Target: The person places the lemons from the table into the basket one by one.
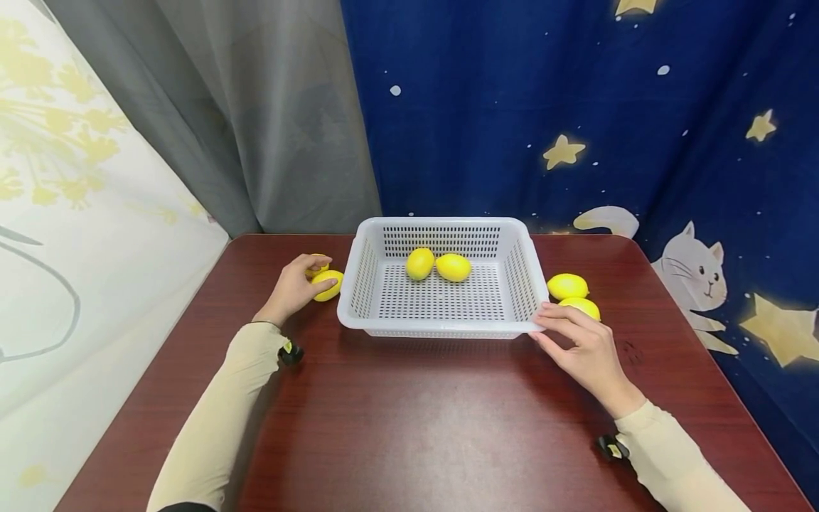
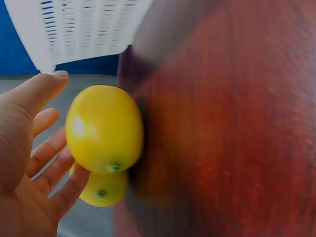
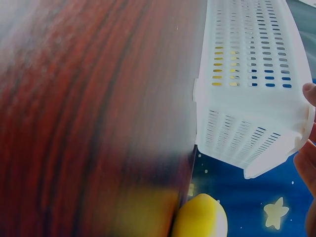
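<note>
A white plastic basket (image 1: 441,326) with slotted walls stands toward the back of the table. Inside it, a greenish-yellow lemon (image 1: 419,264) lies beside a yellow lemon (image 1: 453,268). To the left of the basket, my left hand (image 1: 296,286) is at two more lemons, the nearer lemon (image 2: 104,129) and the farther lemon (image 2: 103,190). Its thumb is raised apart from the nearer lemon, and its fingers reach loosely behind. My right hand (image 1: 585,350) pinches the basket's front right corner, thumb under the rim and fingertips on top. Just behind that hand lie a lemon (image 1: 568,286) and another lemon (image 1: 581,308).
The reddish-brown wooden table (image 1: 422,427) ends at a back edge close behind the basket. A grey curtain (image 1: 307,128) and a blue star-patterned curtain (image 1: 473,121) hang behind it. At the left is a white patterned cloth (image 1: 83,256).
</note>
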Tool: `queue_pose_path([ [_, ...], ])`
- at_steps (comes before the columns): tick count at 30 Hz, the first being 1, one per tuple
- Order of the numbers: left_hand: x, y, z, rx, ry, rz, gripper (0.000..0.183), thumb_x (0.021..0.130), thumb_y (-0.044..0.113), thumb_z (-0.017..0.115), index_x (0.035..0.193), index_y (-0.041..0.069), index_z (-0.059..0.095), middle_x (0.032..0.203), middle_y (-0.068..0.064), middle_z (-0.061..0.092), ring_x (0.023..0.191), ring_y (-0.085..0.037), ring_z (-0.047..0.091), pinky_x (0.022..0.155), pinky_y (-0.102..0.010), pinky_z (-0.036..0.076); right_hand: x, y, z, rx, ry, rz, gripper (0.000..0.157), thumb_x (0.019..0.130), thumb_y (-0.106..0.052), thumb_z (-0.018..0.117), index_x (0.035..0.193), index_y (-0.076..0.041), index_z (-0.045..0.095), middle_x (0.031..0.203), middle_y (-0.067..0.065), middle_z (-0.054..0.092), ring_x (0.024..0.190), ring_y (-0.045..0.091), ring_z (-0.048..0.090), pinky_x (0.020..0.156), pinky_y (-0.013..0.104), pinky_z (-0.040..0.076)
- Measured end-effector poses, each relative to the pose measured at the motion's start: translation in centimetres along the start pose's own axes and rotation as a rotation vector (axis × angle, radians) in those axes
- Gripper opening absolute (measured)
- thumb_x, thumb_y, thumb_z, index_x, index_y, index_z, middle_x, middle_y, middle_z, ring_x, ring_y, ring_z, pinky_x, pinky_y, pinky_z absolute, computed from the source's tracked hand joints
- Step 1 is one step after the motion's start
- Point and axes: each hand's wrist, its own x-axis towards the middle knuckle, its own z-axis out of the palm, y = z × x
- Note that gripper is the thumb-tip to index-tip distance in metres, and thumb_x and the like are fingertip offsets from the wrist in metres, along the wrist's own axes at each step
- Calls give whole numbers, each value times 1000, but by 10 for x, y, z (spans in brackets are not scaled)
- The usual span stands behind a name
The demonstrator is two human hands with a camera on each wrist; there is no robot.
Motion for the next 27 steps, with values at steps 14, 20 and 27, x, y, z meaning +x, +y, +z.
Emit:
queue_pose_path([
  [14, -3, -4, 7, 165, -38, 27, 56, 82, 27, 80, 130, 4, 63, 132, -18, 59, 115, -37, 50, 96, -49, 47, 0, -1, 0, 14, 1, 5, 52, 86, -54, 69, 100, -5, 78, 103, 11, 76, 104, 23, 69, 106, 9, 40],
  [20, -4, -5, 7, 215, -63, 25, 60, 82, 30, 80, 132, 3, 61, 134, -18, 56, 118, -36, 49, 100, -50, 47, 0, -1, 0, 11, 1, 6, 53, 86, -54, 69, 100, -5, 78, 103, 10, 76, 103, 24, 69, 106, 9, 40],
  [27, -6, -2, 7, 246, -65, 30, 58, 81, 31, 80, 131, 9, 63, 134, -17, 58, 120, -35, 53, 102, -53, 47, -1, -1, 0, 12, 0, 8, 53, 86, -55, 69, 101, -5, 78, 103, 10, 76, 103, 26, 69, 105, 9, 40],
])
